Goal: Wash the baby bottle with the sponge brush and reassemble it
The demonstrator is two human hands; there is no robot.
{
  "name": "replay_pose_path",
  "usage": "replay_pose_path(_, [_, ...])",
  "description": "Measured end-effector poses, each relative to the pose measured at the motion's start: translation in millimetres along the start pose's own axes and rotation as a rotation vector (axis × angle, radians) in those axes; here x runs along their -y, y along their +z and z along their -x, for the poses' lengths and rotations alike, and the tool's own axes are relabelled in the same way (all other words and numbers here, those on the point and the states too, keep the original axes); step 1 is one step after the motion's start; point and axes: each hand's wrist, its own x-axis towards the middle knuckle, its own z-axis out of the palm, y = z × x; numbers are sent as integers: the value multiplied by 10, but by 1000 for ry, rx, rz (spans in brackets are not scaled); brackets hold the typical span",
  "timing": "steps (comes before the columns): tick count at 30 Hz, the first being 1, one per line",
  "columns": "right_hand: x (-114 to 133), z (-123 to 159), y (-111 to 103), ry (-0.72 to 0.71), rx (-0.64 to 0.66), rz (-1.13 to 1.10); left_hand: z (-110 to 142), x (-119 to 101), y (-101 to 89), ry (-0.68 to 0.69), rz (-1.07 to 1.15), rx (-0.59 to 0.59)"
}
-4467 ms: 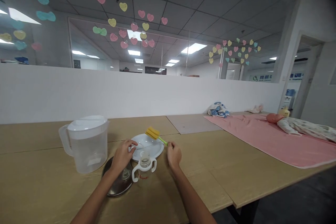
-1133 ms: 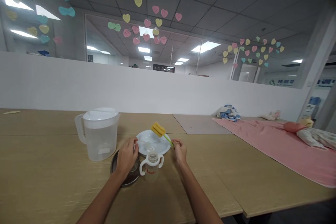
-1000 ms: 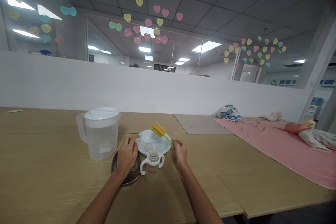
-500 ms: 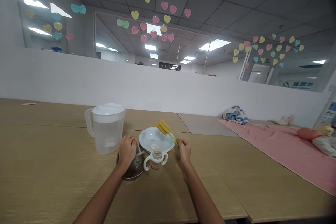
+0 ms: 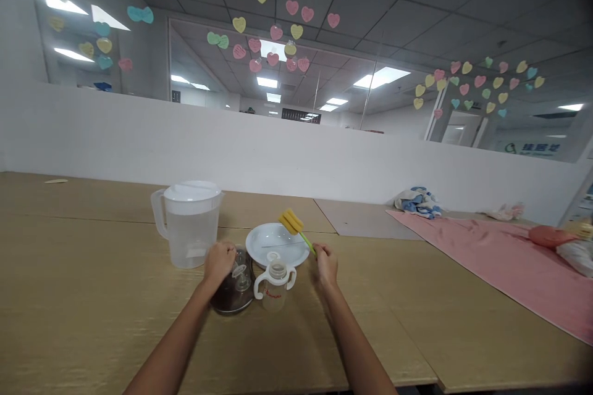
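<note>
My right hand (image 5: 327,264) is closed around the green handle of a bottle brush (image 5: 291,222). Its yellow sponge head points up and left over a white bowl (image 5: 254,250). In front of the bowl stands a clear baby bottle (image 5: 274,296), uncapped, with a white two-handled collar. My left hand (image 5: 219,263) has its fingers curled at the left side of a round dark tray (image 5: 231,303); what they grip, if anything, is hidden. On that tray sits a clear bottle nipple part (image 5: 241,279).
Behind my left hand stands a lidded plastic jug (image 5: 192,228) with some water. A pink cloth (image 5: 491,265) covers the table's right side, with a blue-and-white cloth bundle (image 5: 417,202) by the wall (image 5: 296,166). A reddish object (image 5: 549,236) lies far right.
My left hand has drawn back to the left, uncovering more of the tray and the nipple part. The right hand and the brush have hardly moved.
</note>
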Motion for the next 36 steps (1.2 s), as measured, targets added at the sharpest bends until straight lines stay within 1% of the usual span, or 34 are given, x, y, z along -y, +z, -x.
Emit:
replay_pose_path(4, [18,10,-4,14,2,-10,3,-1,-16,5,-47,31])
replay_pose_path(7, [32,20,-7,22,2,-6,3,-2,-38,31,-66,76])
replay_pose_path(11, [14,20,-1,-5,1,17,-6,11,-67,56,-76,131])
replay_pose_path(14, [-8,20,11,-18,2,27,-9,14,-80,53,-91,133])
replay_pose_path(18, [-11,32,20,-17,-2,19,12,-19,-102,12,-118,59])
replay_pose_path(21, [-4,39,17,-10,1,14,37,-64,-120,13,-115,8])
replay_pose_path(24, [-6,36,15,-4,10,27,52,-101,-117,73,-90,-79])
replay_pose_path(26, [-13,31,17,-4,15,35,57,-117,-98,142,-52,-150])
replay_pose_path(27, [-17,29,19,-2,16,39,60,-124,-84,182,-31,-165])
replay_pose_path(28, [-21,27,21,0,16,42,63,-130,-67,217,-8,-155])
replay_pose_path(30, [-27,26,24,1,18,44,73,-142,-31,250,35,-78])
replay_pose_path(33, [-31,25,28,-3,23,39,86,-155,13,193,52,61])
replay_pose_path(36, [-32,23,29,-8,24,42,86,-157,31,138,23,126])
